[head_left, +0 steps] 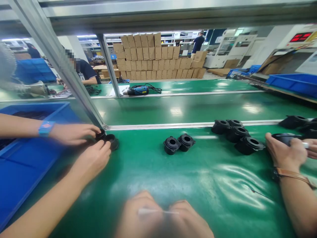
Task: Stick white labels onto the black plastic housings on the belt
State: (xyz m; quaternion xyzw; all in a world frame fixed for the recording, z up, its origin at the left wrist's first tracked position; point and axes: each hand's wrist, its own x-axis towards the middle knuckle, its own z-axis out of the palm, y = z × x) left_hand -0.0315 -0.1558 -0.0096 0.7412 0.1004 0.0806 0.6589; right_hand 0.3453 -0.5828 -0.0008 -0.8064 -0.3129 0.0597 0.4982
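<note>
Low in the head view, close to the camera, my left hand (141, 219) and my right hand (189, 221) are side by side, both blurred. A thin white strip (148, 211) runs between them, with the fingers of both hands closed on it; its exact kind is too smeared to make out. Beyond my hands, two round black plastic housings, a left one (171, 145) and a right one (186, 142), stand close together on the green work surface (153, 172). Each has a hole in its top.
At left, a co-worker's hands (95, 155) touch black housings beside a blue bin (32, 178). Another person's hand (287, 152) at right holds a dark part near several housings (249, 145). A metal post (66, 66) rises at left. A heat gun (137, 90) lies farther back.
</note>
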